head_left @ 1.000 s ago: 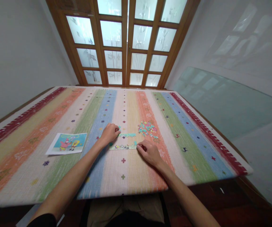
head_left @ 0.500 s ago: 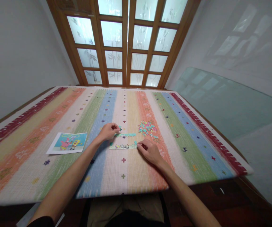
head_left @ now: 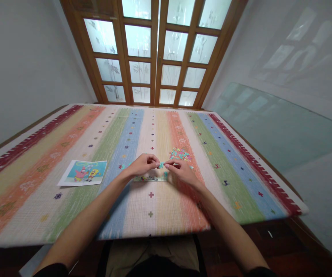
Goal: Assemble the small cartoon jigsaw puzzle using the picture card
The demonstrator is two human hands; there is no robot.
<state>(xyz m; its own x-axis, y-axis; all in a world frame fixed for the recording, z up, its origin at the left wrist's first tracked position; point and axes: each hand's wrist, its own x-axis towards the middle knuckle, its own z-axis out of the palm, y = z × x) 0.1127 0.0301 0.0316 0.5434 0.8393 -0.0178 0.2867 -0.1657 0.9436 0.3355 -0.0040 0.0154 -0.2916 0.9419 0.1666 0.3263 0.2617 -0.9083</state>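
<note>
My left hand and my right hand meet fingertip to fingertip over the middle of the table. Between them is a small teal jigsaw puzzle piece, pinched by the fingers of both. Just below the hands lies a joined strip of puzzle pieces, part of it covered by them. Beyond my right hand sits a loose heap of teal, pink and yellow puzzle pieces. The upper row of teal pieces is mostly hidden behind my left hand.
To the left, a printed cartoon picture lies on the striped tablecloth. Wooden doors with glass panes stand past the table's far edge. A pale glass sheet leans on the right wall.
My left hand has moved right, from the left end of the upper row to my right hand. My right hand has lifted off the lower strip's right end. Both now grip a teal piece.
</note>
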